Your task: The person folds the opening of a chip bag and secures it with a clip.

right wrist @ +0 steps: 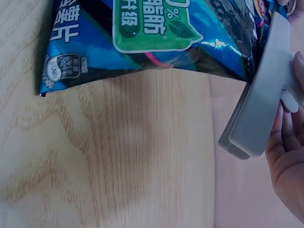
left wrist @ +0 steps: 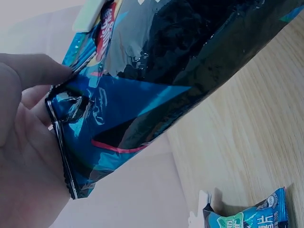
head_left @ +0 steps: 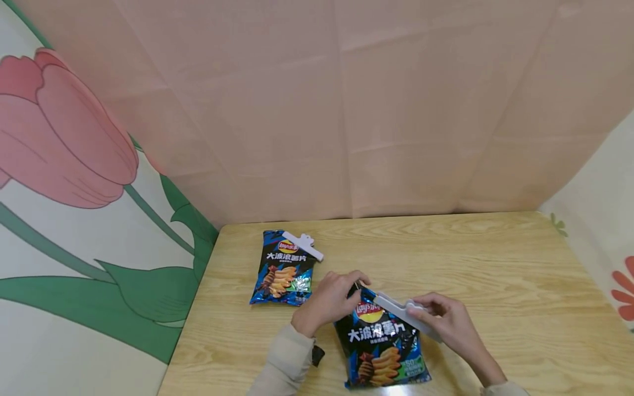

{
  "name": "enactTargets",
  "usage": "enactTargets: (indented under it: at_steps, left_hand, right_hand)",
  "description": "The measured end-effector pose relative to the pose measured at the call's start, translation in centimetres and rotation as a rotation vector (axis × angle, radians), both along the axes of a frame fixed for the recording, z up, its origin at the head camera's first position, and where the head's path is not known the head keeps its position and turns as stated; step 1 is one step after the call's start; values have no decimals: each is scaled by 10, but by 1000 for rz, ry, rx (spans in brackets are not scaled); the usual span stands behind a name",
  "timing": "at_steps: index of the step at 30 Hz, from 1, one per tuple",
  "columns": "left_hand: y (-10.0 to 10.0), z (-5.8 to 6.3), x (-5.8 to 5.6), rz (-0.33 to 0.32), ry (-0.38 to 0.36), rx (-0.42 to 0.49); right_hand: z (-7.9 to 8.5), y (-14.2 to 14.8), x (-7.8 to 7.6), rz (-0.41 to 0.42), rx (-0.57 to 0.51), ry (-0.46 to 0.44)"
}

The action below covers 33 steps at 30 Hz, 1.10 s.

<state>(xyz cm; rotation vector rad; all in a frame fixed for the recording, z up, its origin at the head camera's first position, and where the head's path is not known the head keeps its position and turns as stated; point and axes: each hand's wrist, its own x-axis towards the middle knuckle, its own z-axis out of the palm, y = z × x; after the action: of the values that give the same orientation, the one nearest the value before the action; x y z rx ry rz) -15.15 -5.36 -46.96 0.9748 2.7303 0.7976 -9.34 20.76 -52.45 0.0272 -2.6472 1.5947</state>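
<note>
My left hand [head_left: 331, 300] pinches the upper left corner of a black and blue chip bag [head_left: 378, 360], whose top edge is folded there. In the left wrist view the thumb presses on the folded foil [left wrist: 88, 61]. My right hand [head_left: 449, 322] holds a long pale bag clip [head_left: 396, 311] by its grip. The clip lies slantwise along the bag's top, its outer end sticking out past the bag's side in the right wrist view [right wrist: 261, 99]. The bag's lower end is near the table's front.
Farther back on the left, a second chip bag [head_left: 282, 269] lies flat on the wooden table [head_left: 485, 258]. A white clip [head_left: 303, 245] sits slanted across its upper right corner. A pinkish cloth [head_left: 346, 110] hangs behind the table, and a wall with painted tulips [head_left: 84, 132] borders the left side.
</note>
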Motion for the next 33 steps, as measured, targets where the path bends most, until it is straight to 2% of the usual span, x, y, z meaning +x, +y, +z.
enactTargets:
  at_steps: [5,11,16,24,33]
  left_hand:
    - [0,0,0,11,-4,-6]
    - [2,0,-2,31,-44,36]
    - [3,1,-1,32,-87,69]
    - [2,1,0,41,-49,96]
    - [0,-1,1,31,-55,116]
  right_hand:
    - [2,-4,-1,1,8,-1]
    - [4,-9,-6,-2,36,-44]
    - [3,-13,-7,-1,15,5]
    - [1,-18,-7,1,-19,63]
    - [4,-24,-9,0,-40,76]
